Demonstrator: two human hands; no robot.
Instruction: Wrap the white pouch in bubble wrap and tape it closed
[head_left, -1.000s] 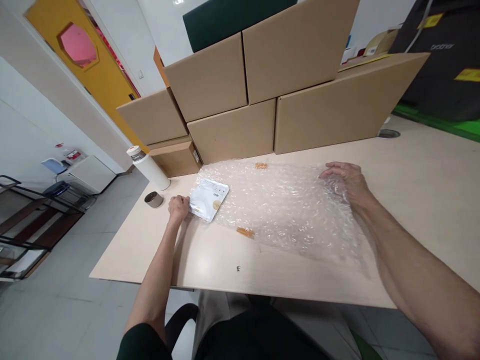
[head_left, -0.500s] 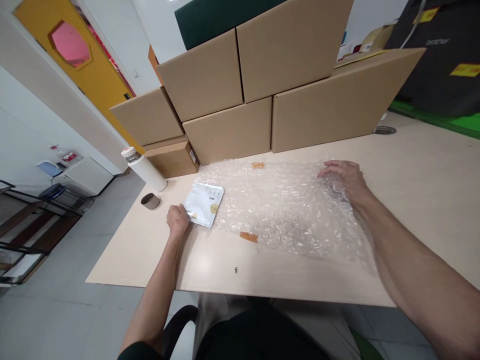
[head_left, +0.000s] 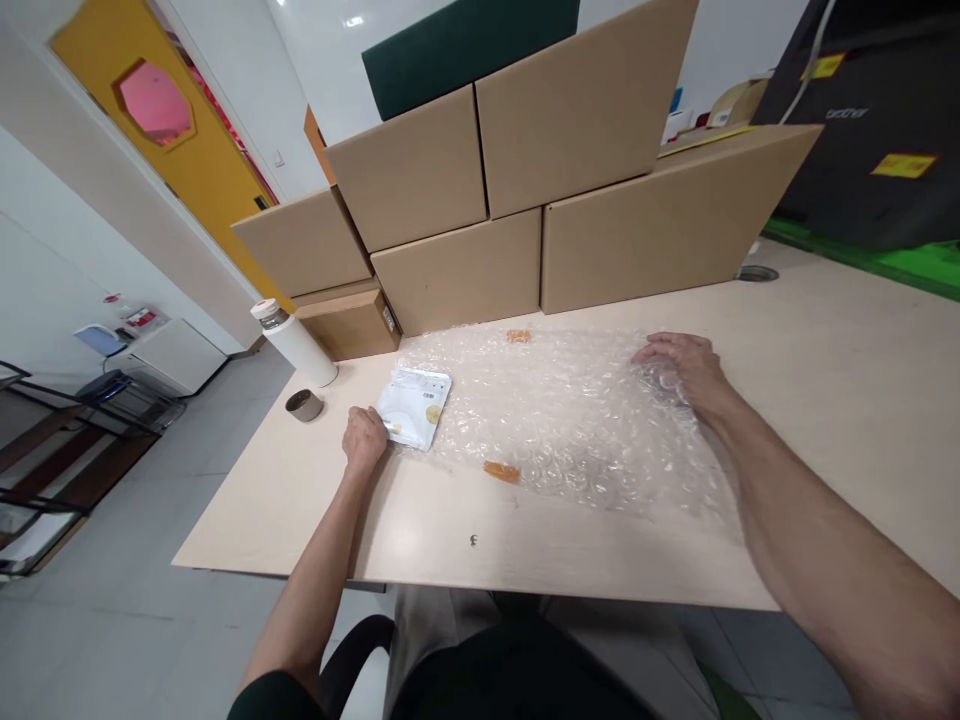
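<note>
A flat white packet point(head_left: 415, 408) with a small barcode and gold round marks lies on the left end of a clear bubble wrap sheet point(head_left: 555, 400). At the packet's lower left edge, my left hand point(head_left: 365, 437) is closed on it; whether the fingers also pinch the wrap beneath cannot be seen. My right hand point(head_left: 686, 368) has its fingers curled over the wrap's upper right edge, gripping it where the film bunches up. Two strips of orange tape show on the wrap, an upper one point(head_left: 518, 336) and a lower one point(head_left: 501, 471).
Cardboard boxes point(head_left: 457, 275) are stacked along the back of the table point(head_left: 427, 530), with a dark green box point(head_left: 472, 50) on top. At the left stand a white bottle point(head_left: 300, 350) and a small brown cup point(head_left: 304, 405). A black Brother machine point(head_left: 862, 150) is at the far right.
My left hand has shifted slightly right with the packet's left edge. My right hand keeps its hold on the wrap. The whole view has tilted a little.
</note>
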